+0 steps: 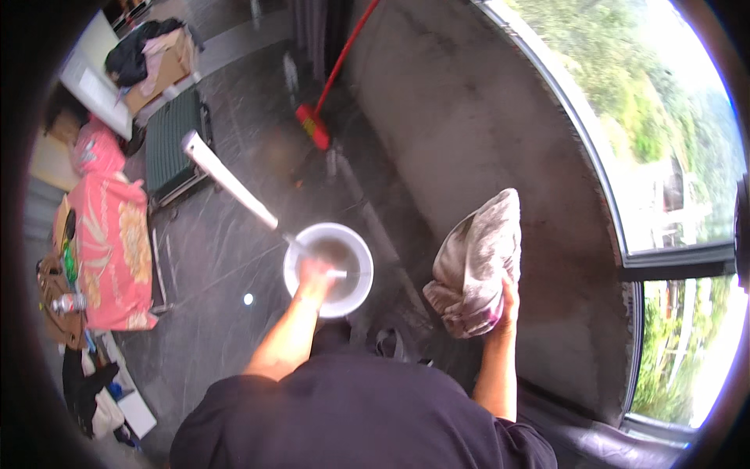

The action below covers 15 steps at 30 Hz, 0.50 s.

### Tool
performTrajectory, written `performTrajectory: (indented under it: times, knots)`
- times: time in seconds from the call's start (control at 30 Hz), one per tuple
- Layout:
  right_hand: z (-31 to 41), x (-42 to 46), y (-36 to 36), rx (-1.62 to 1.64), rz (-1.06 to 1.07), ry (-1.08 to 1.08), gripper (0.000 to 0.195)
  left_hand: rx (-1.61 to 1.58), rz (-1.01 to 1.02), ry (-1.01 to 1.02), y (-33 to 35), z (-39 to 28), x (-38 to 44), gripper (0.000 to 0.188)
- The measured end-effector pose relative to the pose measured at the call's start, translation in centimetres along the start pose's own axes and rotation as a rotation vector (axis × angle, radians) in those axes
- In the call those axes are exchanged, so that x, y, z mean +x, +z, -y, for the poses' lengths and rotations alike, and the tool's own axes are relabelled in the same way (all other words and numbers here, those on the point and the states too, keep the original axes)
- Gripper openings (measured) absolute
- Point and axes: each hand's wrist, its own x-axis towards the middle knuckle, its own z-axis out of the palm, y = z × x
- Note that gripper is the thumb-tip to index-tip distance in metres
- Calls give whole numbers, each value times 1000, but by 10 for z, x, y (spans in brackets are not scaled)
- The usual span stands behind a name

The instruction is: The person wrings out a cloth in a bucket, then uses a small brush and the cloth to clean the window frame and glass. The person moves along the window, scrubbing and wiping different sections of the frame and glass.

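Note:
A white bucket with cloudy liquid in it stands in front of my body. My left hand reaches inside its rim, and motion blur hides the fingers. A long-handled tool with a white grip slants up and left out of the bucket. Its thin shaft runs down to my left hand, and a small white piece shows just right of the hand. On the right, my right hand grips a bunched, damp-looking grey-brown cloth from its outer side, close to the bare wall.
A rough cement wall under a window borders the right side. A red broom leans there. At left are a dark green suitcase, an open cardboard box of clothes and a pink flowered cover. The floor is dark tile.

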Motion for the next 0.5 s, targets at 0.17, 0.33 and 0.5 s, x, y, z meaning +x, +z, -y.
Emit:
performTrajectory:
  times: [0.17, 0.33, 0.5]
  knots:
    - [11, -3, 8, -70, 26, 72, 58, -131, -63, 17, 75, -46, -74, 21]
    - [-12, 13, -40, -103, -60, 109, 43, -170, -126, 79, 113, -89, -121, 23]
    - [-34, 19, -46, 135, 4, 192, 43, -196, -186, 186, 149, -99, -176, 26]
